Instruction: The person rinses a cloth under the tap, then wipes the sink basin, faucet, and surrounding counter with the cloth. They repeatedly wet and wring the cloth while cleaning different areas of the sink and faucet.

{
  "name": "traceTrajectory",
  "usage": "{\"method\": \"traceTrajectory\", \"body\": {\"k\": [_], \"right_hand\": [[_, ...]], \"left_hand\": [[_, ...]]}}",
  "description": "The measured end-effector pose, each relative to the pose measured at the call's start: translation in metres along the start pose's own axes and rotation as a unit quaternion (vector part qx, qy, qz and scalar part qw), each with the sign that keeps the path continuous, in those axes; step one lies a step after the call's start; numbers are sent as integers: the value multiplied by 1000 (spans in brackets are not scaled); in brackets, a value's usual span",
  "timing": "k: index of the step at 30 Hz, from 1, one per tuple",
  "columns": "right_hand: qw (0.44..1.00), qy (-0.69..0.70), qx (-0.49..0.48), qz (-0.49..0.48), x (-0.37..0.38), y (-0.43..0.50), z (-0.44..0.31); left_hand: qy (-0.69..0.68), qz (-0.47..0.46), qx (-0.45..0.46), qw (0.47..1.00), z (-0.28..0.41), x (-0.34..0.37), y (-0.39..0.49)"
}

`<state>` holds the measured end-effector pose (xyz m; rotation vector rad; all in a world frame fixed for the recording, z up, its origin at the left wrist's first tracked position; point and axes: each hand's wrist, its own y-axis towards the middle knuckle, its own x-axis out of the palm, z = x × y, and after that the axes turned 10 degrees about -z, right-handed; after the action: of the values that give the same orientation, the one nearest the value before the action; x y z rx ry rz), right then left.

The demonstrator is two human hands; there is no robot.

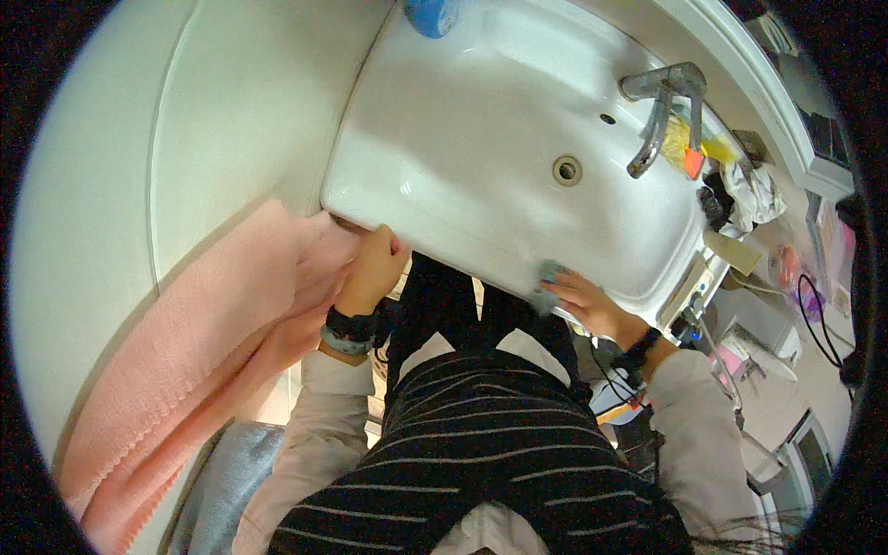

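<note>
Curled into a fist, my left hand point(378, 267) is at the front left edge of the white ceramic sink point(444, 132), beside a hanging pink towel point(229, 298). Nothing shows between its fingers, and whether it touches the rim is hard to tell. My right hand point(590, 302) presses a grey-blue scrubbing cloth or sponge point(547, 281) against the sink's front rim; the cloth is blurred. Inside the basin are a drain hole point(567, 170) with a metal ring and a small overflow hole point(608, 119). No water stream is visible.
A chrome faucet point(662, 90) rises at the sink's right side, near yellow packaging point(676, 142) and a crumpled white bag point(753, 198). A power strip point(690, 288) with a plug stands by the right rim. A blue object point(433, 14) is at the far rim. A grey-blue towel point(229, 479) hangs lower left.
</note>
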<state>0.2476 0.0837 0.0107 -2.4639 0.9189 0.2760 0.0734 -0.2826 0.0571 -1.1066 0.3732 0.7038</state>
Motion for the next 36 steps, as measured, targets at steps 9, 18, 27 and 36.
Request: {"method": "traceTrajectory", "body": {"k": [9, 18, 27, 36], "right_hand": [[981, -190, -29, 30, -13, 181, -11], [967, -14, 241, 80, -1, 120, 48], [771, -129, 578, 234, 46, -33, 56], [936, -27, 126, 328, 37, 175, -73]], "left_hand": [[-8, 23, -103, 994, -31, -4, 48], [42, -66, 58, 995, 47, -4, 83], [117, -156, 155, 968, 116, 14, 125], [187, -209, 232, 931, 140, 23, 130]]}}
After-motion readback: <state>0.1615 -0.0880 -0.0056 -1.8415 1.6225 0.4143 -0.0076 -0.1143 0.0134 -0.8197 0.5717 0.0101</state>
